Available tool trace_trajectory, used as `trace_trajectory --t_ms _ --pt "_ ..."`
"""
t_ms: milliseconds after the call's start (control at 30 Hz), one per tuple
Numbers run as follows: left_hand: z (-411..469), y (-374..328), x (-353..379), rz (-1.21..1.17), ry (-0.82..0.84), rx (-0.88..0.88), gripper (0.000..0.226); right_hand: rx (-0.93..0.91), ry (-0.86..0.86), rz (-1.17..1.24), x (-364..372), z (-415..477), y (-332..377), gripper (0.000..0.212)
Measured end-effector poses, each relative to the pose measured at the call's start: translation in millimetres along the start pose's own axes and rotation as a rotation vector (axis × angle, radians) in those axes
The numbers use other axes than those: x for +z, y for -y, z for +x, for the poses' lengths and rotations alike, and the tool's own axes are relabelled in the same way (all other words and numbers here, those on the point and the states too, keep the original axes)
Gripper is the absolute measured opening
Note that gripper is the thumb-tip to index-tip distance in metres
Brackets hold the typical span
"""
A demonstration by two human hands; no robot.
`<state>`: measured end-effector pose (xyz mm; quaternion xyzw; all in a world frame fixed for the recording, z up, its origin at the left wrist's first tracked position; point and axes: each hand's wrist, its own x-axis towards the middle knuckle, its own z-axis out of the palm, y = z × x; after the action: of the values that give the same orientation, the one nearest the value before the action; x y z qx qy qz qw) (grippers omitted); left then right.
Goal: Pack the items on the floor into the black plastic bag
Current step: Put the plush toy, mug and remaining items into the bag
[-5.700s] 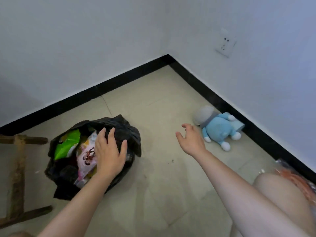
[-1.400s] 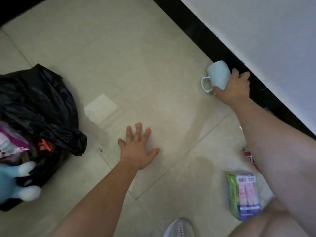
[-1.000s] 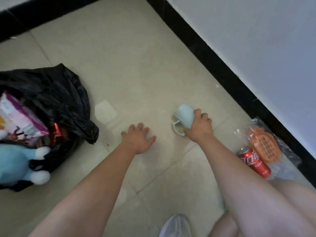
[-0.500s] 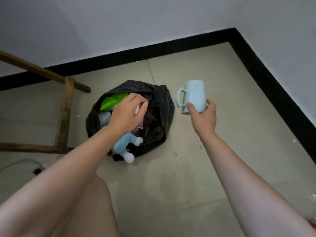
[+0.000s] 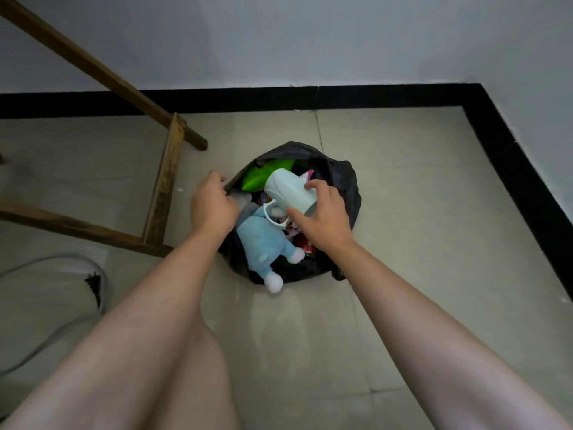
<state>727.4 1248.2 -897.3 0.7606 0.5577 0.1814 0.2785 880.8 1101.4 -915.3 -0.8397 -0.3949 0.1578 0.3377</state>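
The black plastic bag (image 5: 344, 184) lies open on the tiled floor near the room's corner. My right hand (image 5: 322, 220) grips a pale blue mug (image 5: 288, 189), tilted on its side directly over the bag's mouth, handle pointing down. My left hand (image 5: 210, 206) pinches the bag's left rim and holds it open. A light blue plush toy (image 5: 263, 243) lies in the bag with one white foot sticking out over the near edge. A green packet (image 5: 263, 175) and other wrappers show deeper inside.
A wooden ladder (image 5: 161, 181) lies on the floor just left of the bag. A grey hose (image 5: 62, 262) curves at the far left. Black skirting (image 5: 511, 169) lines both walls. My bare knee (image 5: 173, 352) fills the lower left.
My right hand carried the mug leftward from beside the bag to over its opening and tipped it sideways. My left hand shifted from the bag's contents to its left rim.
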Motion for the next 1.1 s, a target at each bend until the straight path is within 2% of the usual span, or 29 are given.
trace_trajectory --t_ms 100,200,333,533,667,800,900,1000,1100 --pt "2 3 -7 -0.074 -0.069 0.056 0.032 -0.071 -0.006 -0.031 21 10 17 0.059" --pt "4 8 -9 -0.153 -0.088 0.094 0.028 -0.147 0.110 -0.130 46 15 27 0.061" --pt "5 9 -13 -0.248 -0.128 0.065 0.024 -0.124 0.200 -0.204 56 17 20 0.067" --pt "7 8 -10 -0.237 -0.098 0.072 0.021 -0.102 0.292 -0.324 54 36 10 0.067" --pt "7 10 -10 -0.191 -0.089 0.027 0.018 -0.055 0.259 -0.374 71 41 10 0.066" --pt "2 10 -10 -0.138 -0.064 0.066 0.018 -0.032 0.263 -0.492 66 48 8 0.073" --pt "-1 5 -8 -0.069 -0.052 0.146 0.020 0.053 0.123 -0.355 55 42 7 0.089" --pt "-9 -4 -3 0.041 -0.077 0.289 0.022 0.035 -0.031 -0.180 40 16 0 0.078" --pt "-23 -22 9 0.118 -0.068 0.419 0.031 0.029 -0.030 -0.236 17 -14 -24 0.073"
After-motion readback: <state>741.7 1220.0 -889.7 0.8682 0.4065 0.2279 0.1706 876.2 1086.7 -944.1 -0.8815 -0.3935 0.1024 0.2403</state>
